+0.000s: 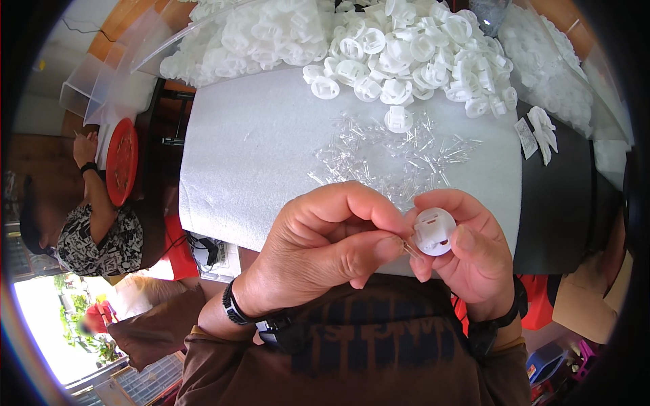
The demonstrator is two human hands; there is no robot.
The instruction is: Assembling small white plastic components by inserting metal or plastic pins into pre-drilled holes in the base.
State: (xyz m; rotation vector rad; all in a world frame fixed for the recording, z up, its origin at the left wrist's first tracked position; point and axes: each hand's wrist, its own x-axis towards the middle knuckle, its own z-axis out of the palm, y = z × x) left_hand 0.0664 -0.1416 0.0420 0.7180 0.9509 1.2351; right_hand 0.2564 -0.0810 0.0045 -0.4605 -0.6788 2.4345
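My right hand (474, 247) holds a round white plastic housing (434, 231) between thumb and fingers, its slotted, hollow side facing up. My left hand (338, 237) pinches a small LED with thin metal legs (410, 250) between thumb and index finger. The legs show at the housing's left edge; whether they touch it I cannot tell. Beyond my hands, many loose clear LEDs (345, 152) lie scattered on a pale foam-covered table (244, 149). One white housing (398, 119) sits at the near edge of a large heap of housings (420, 54).
Clear bags of white parts (264, 40) lie at the back left, more (548, 68) at the back right. A white cloth-like piece (542, 134) and a printed slip (525, 139) rest on the right. Another person (101, 227) works at the left beside a red tray (122, 162).
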